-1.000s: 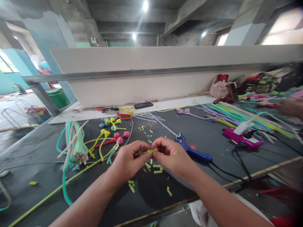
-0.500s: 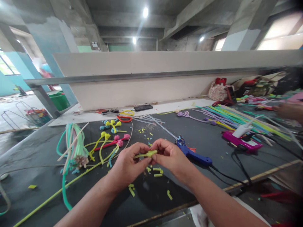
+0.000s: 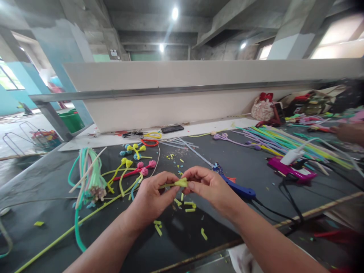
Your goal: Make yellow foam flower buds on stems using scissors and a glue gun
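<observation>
A yellow-green chenille stem piece (image 3: pixel 181 182) with a thick, petal-like end is held above the black table mat. My left hand (image 3: pixel 152 197) pinches its thin stem between thumb and fingers. At the thick end, my right hand (image 3: pixel 209 189) grips it with thumb and forefinger, the fingertips close to the left ones. Cut yellow-green bits (image 3: pixel 190 206) lie under the hands. Just beyond my right hand rests a blue hot glue gun (image 3: pixel 239 188). Left of my hands are finished-looking stems with pink buds (image 3: pixel 148 167) and yellow buds (image 3: pixel 126 163).
A bundle of mint and pink chenille stems (image 3: pixel 92 174) lies at left. Toward the right are a purple power strip (image 3: pixel 292 170) with cords and a spread of coloured stems (image 3: pixel 284 140). A phone (image 3: pixel 172 129) lies at the back. Another person's hand (image 3: pixel 348 133) shows at far right.
The thick end of the yellow-green piece has turned slightly, and my right fingers have shifted on it. Both hands stay in nearly the same place.
</observation>
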`<state>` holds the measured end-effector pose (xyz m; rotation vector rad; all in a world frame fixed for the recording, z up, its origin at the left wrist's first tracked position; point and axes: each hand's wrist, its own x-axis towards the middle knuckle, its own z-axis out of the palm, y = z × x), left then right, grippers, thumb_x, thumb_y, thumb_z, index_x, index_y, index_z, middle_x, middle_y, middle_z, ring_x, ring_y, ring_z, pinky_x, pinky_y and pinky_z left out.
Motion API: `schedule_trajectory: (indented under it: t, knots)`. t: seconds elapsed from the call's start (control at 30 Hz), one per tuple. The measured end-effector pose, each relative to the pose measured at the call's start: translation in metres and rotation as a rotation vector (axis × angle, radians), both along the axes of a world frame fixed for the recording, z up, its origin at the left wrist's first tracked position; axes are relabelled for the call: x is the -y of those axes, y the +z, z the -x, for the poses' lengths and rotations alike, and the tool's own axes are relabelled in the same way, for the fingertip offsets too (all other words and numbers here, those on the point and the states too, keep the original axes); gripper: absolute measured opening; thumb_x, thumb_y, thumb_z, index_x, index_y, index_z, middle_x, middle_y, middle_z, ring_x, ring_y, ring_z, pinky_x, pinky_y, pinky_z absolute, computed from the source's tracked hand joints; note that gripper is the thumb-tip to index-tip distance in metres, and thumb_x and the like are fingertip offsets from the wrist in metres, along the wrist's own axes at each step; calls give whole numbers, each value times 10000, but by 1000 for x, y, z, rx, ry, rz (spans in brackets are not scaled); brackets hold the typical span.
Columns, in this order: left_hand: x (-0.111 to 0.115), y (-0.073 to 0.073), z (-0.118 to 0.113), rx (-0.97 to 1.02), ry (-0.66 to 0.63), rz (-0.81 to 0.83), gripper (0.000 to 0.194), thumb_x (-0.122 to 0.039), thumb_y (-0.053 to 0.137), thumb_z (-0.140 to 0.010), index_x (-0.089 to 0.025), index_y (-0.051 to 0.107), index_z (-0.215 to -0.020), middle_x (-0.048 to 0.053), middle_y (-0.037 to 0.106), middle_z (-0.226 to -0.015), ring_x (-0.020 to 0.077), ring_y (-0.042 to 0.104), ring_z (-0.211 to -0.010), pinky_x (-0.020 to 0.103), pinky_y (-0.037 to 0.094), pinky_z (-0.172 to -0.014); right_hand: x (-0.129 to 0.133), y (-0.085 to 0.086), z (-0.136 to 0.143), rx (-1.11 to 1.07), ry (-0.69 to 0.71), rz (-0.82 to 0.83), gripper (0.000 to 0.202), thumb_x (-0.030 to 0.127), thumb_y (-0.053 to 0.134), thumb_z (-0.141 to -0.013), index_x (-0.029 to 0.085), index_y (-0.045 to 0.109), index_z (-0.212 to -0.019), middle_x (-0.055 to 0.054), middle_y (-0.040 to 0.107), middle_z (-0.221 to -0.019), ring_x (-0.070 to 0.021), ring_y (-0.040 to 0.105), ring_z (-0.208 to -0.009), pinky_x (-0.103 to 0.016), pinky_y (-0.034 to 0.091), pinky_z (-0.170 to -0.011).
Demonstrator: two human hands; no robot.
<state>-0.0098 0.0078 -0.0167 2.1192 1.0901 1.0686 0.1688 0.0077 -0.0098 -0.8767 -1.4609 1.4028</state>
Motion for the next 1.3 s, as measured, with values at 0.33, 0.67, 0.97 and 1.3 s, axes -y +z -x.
schedule_trajectory:
  t: [0.33,0.67,0.97,1.3]
  knots:
    - [1,3,-2,78,-39,142,170,-291,553,-795,-151,639,-842,10,630,-735,100,534,-632,181,411,-565,2,-3,-1,190,-71,-333,67,212,607,-735,175,597,-789,-2,546,-724,-118,506,-644,-243,423,-587]
    - [-6,3,5,22,46,102,146,-281,576,-758,-163,641,-813,-2,635,-720,109,550,-644,181,424,-586,-15,-23,-11,826,-137,-502,244,24,496,-732,193,616,-861,-14,595,-801,-136,554,-748,-257,430,-698]
    - [-8,-1,2,33,51,138,165,-299,578,-751,-155,639,-803,-7,628,-683,104,551,-603,180,426,-542,-20,-40,-4,1014,-130,-440,138,53,594,-691,183,591,-646,6,547,-693,-120,508,-598,-229,319,-537]
    - [-9,-8,2,-164,99,-140,109,-247,543,-789,-210,637,-830,-8,677,-762,119,594,-666,200,436,-638,-3,0,-9,771,-322,-463,89,154,556,-767,200,575,-693,14,592,-670,-128,535,-619,-227,399,-569]
